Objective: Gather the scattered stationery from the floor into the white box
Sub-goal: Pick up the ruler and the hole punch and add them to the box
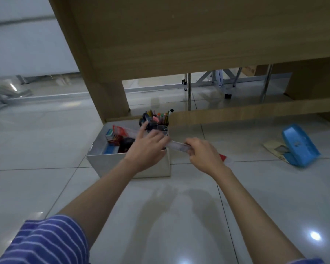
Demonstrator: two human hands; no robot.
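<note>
1. At the bottom left, a blue sleeve with thin white stripes point(46, 239) covers the person's left upper arm; the bare forearm reaches forward over a pale tiled floor point(36, 149).
2. A white box point(111, 164) stands on the floor, just in front of the leg of a wooden desk point(160, 35). Inside lie a red packet point(120, 131), small blue and white items, and something dark that is too blurred to name.
3. At the box's far right corner stands a pen holder point(161, 121) packed with coloured pens and markers, all upright.
4. The left hand point(147, 147) hovers over the box's right side, its fingers spread and relaxed, resting on one end of a clear ruler point(176, 145).
5. The right hand point(204, 155), just right of the box, pinches the other end of the ruler between curled fingers and thumb. The ruler spans from this hand over the box's right rim.
6. A red and white item point(227, 159) lies on the floor partly behind the right wrist; what it is cannot be told.
7. Well apart to the right, a blue hole punch point(299, 145) sits on the floor, over a beige scrap.
</note>
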